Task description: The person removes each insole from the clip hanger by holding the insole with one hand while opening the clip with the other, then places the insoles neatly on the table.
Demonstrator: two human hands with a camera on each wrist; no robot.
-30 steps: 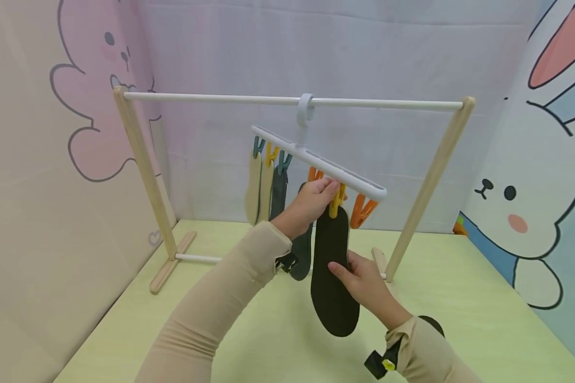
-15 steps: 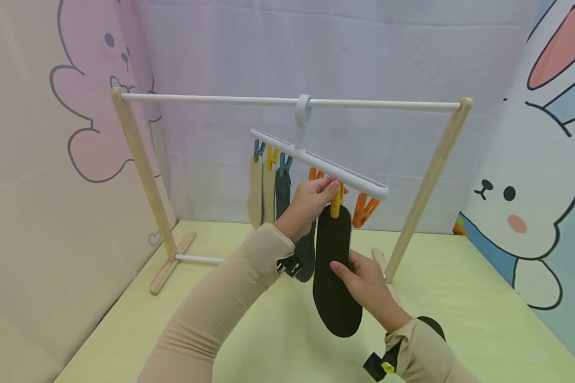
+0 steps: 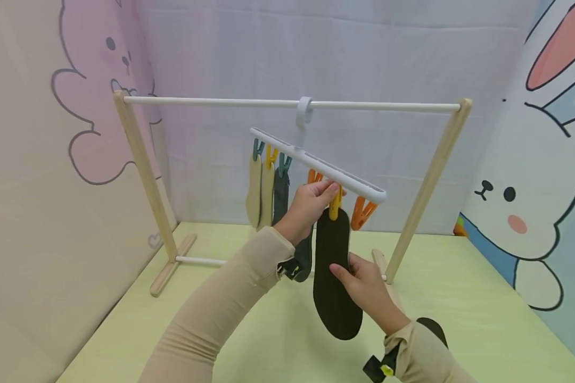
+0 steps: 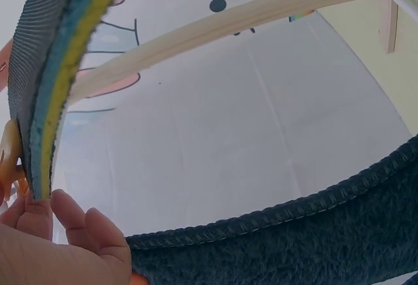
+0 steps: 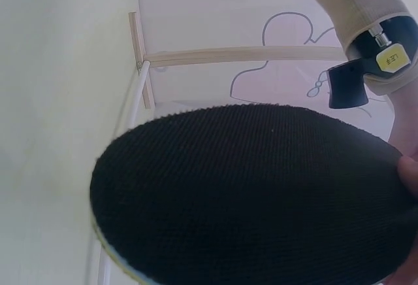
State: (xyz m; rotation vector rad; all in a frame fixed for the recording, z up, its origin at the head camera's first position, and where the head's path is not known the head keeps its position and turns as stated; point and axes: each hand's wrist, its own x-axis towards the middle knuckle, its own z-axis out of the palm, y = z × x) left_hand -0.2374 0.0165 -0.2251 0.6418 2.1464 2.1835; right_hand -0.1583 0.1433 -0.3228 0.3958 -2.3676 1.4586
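Note:
My left hand (image 3: 308,207) pinches the top of a yellow clothespin (image 3: 335,207) under the front half of a white hanger (image 3: 347,180). The clothespin sits over the upper end of a black insole (image 3: 330,306), which hangs upright. Lower down, my right hand (image 3: 369,284) grips the insole's right edge, thumb on its face and fingers hidden behind. The left wrist view shows the insole's blue and yellow layered edge (image 4: 57,95) close to the left fingertips (image 4: 68,210). Its ribbed dark face (image 5: 248,187) fills much of the right wrist view.
The hanger hooks on the white rod (image 3: 388,106) of a wooden stand (image 3: 433,181). Along it hang two beige insoles (image 3: 254,191) and dark ones (image 3: 280,194). An orange clothespin (image 3: 363,214) hangs at the front end. A dark rounded item (image 3: 433,329) lies beyond the right sleeve.
The hanger and clipped insoles sway slightly. Both hands keep their hold on the clothespin and the black insole with almost no movement.

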